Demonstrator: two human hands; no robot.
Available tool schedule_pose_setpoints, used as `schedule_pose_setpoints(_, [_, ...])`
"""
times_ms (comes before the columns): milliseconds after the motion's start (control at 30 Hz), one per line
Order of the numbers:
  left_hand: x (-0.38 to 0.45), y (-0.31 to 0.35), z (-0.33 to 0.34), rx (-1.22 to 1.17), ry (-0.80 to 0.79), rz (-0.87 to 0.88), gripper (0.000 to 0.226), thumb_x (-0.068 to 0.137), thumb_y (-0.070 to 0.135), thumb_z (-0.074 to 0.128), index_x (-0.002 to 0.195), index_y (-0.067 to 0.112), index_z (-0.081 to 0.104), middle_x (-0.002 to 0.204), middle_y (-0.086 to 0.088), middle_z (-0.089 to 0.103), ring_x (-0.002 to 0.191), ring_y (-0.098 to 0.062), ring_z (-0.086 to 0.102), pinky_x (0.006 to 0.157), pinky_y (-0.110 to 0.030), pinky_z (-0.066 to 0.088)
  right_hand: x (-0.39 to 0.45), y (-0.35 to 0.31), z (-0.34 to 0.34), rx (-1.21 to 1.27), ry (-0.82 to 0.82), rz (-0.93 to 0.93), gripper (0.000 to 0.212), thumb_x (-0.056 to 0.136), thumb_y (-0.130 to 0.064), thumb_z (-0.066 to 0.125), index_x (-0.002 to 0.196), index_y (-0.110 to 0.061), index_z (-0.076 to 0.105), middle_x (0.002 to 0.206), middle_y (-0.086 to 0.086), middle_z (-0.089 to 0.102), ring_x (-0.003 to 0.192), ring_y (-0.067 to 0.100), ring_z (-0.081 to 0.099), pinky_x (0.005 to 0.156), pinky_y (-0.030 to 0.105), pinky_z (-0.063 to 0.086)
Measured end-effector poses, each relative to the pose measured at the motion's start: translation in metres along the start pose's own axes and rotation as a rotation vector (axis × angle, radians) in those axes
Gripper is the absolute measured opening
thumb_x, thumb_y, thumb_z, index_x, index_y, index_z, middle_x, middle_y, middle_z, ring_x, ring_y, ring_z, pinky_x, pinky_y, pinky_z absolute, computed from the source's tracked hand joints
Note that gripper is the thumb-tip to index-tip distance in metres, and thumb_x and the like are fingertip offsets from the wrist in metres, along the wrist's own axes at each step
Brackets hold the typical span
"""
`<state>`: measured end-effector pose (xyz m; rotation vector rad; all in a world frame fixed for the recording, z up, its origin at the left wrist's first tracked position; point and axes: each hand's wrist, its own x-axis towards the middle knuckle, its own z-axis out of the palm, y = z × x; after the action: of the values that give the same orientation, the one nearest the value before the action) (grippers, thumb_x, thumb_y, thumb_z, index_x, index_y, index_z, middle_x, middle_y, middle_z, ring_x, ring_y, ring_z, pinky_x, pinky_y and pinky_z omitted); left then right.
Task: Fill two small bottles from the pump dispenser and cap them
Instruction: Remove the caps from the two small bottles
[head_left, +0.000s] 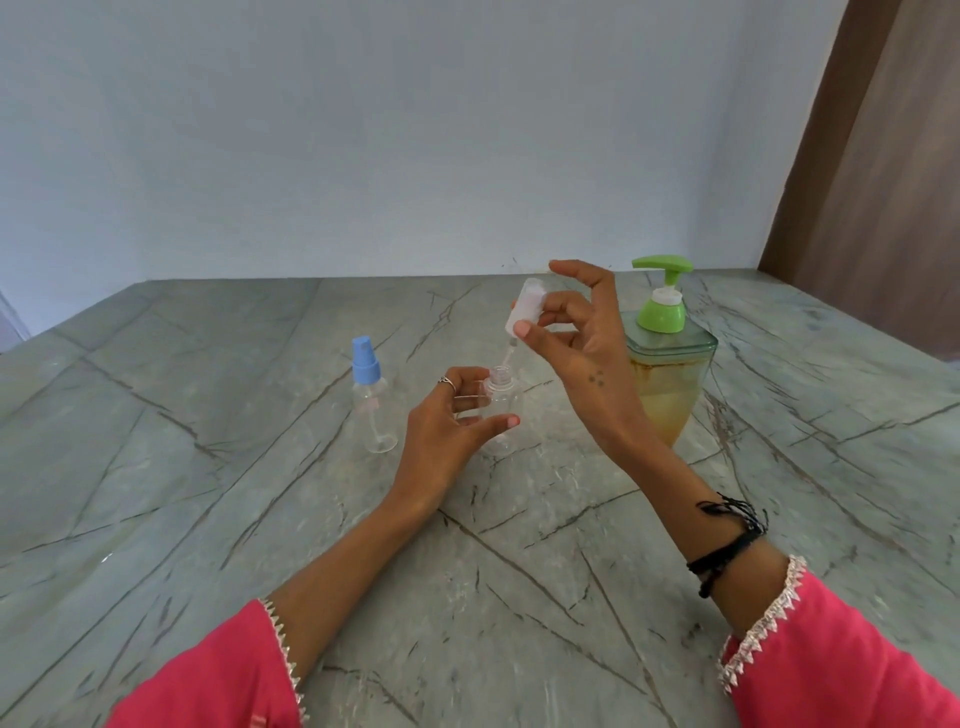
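The left hand (447, 415) grips the uncapped clear bottle (501, 410) while the right hand (576, 322), just above it, pinches its pale spray cap (525, 306); filling at the pump dispenser (667, 358) beside the right hand looks next.

Left hand (452, 415): forearm extends toward 1 o'clock, fingers and thumb curled around a clear bottle (501, 410), ring on one finger. Right hand (576, 322): raised higher, at 2 o'clock from the left hand, thumb and fingers pinching a white spray cap (524, 306), index finger extended upward.
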<state>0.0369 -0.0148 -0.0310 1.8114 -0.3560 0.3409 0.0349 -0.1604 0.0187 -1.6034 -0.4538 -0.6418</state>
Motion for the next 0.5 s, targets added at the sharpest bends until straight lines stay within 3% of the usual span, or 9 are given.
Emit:
schedule_pose_setpoints(67, [0.000,-0.001,0.000,0.010,0.000,0.001,0.043,0.071,0.026,0.078,0.107,0.027,0.054,0.100,0.017,0.059,0.093,0.002,0.058,0.072,-0.004,0.046,-0.001,-0.004,-0.001,-0.001,0.064,-0.051,0.049,0.084,-0.012,0.070,0.118,-0.034,0.042,0.095,-0.010,0.061,0.086,0.007,0.061,0.080,0.029,0.051])
schedule_pose_setpoints(233, [0.001,0.000,-0.001,0.016,0.012,0.013,0.044,0.071,0.024,0.078,0.108,0.023,0.055,0.102,0.010,0.060,0.094,-0.003,0.059,0.073,-0.005,0.048,-0.004,-0.016,-0.005,0.002,0.187,-0.174,0.039,0.084,-0.014,0.067,0.117,-0.027,0.049,0.097,-0.009,0.056,0.082,0.004,0.057,0.075,0.020,0.046])
schedule_pose_setpoints(433, [0.002,-0.001,-0.004,0.022,0.034,0.012,0.042,0.072,0.021,0.078,0.106,0.024,0.053,0.101,0.008,0.059,0.092,-0.006,0.057,0.069,0.000,0.044,-0.018,-0.017,-0.012,-0.222,0.240,-0.273,0.031,0.085,-0.011,0.070,0.107,-0.019,0.049,0.096,-0.016,0.056,0.085,0.002,0.058,0.074,0.016,0.050])
schedule_pose_setpoints(500, [0.002,0.000,-0.005,0.019,0.043,0.007,0.041,0.072,0.021,0.078,0.105,0.025,0.052,0.099,0.010,0.058,0.090,-0.002,0.056,0.068,-0.001,0.044,-0.022,-0.015,-0.016,-0.323,0.265,-0.281,0.027,0.085,-0.012,0.071,0.099,-0.017,0.049,0.093,-0.011,0.056,0.083,0.002,0.057,0.072,0.011,0.048])
